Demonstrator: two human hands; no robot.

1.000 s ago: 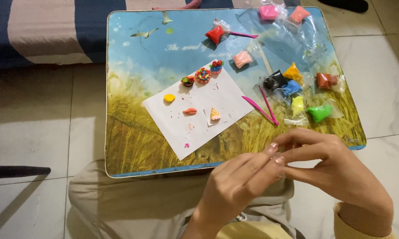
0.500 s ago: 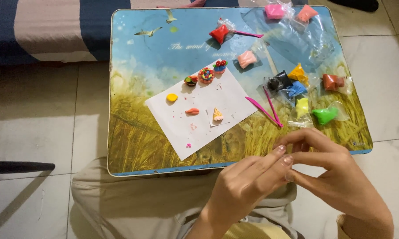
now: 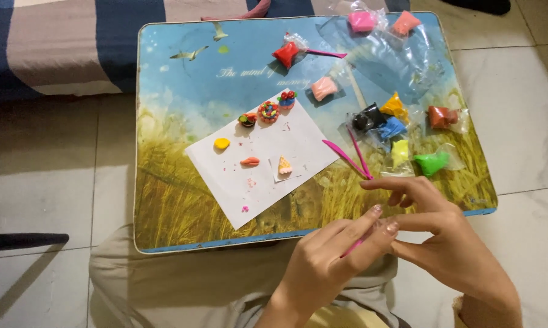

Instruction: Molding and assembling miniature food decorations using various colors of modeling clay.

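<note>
We see the left hand [image 3: 322, 267] pinching a thin pink stick [image 3: 350, 247] just below the desk [image 3: 164, 200], right hand's [image 3: 450, 243] fingertips closed at its tip, seemingly steadying fine work.

Even indoor light, soft shadows, mild glare, sharp focus

Small clear plastic bags of coloured clay lying on the table's right half, pink bag [image 3: 363, 20] and salmon bag [image 3: 404, 23] sitting far right, red bag [image 3: 288, 53] lying far centre, brown bag [image 3: 444, 116] and green bag [image 3: 432, 163] resting near right edge, black bag [image 3: 367, 118], orange bag [image 3: 395, 106], blue bag [image 3: 392, 129], yellow bag [image 3: 400, 152] clustering between.
</note>
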